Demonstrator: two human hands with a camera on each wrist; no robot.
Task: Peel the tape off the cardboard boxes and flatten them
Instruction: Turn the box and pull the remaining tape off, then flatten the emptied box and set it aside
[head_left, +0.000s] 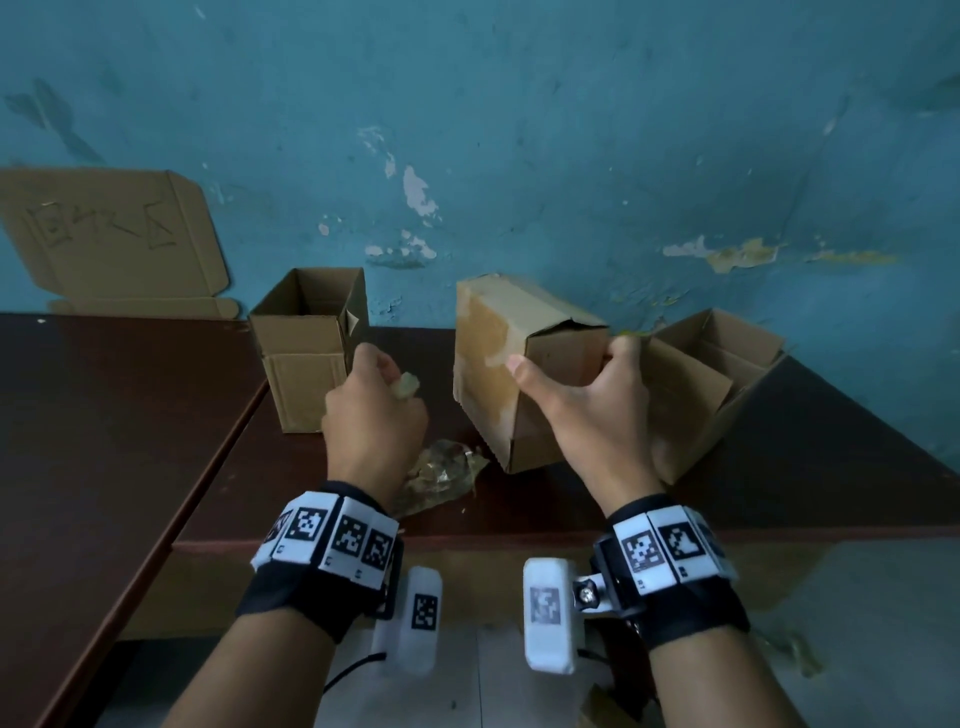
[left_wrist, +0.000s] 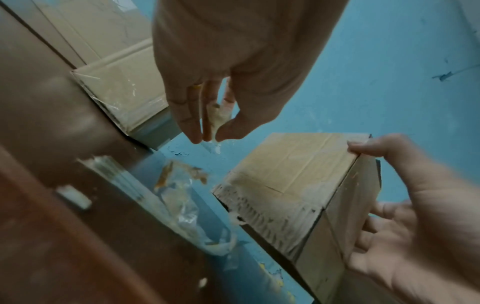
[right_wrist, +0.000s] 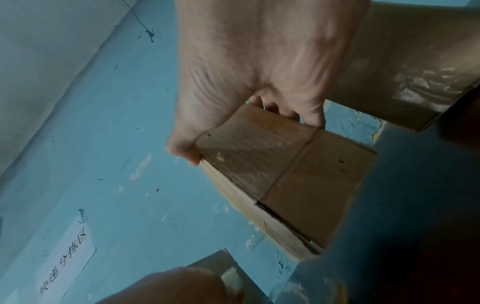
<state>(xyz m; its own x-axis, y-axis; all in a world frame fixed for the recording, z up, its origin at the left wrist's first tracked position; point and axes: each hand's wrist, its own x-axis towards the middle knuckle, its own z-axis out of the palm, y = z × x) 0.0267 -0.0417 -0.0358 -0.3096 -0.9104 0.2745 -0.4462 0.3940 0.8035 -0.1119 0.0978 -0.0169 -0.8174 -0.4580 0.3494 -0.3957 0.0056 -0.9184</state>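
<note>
The right hand (head_left: 592, 415) grips the closed box (head_left: 498, 364) above the table (head_left: 130, 415), thumb on one side and fingers curled around the far edge. The left hand (head_left: 371, 410) pinches a small wad of tape (head_left: 408, 385) between thumb and fingertips. A pile of peeled tape (head_left: 441, 475) lies on the table under the hands. Two open boxes stand near the wall, one on the left (head_left: 306, 343) and one on the right (head_left: 711, 374); nothing shows inside them.
</note>
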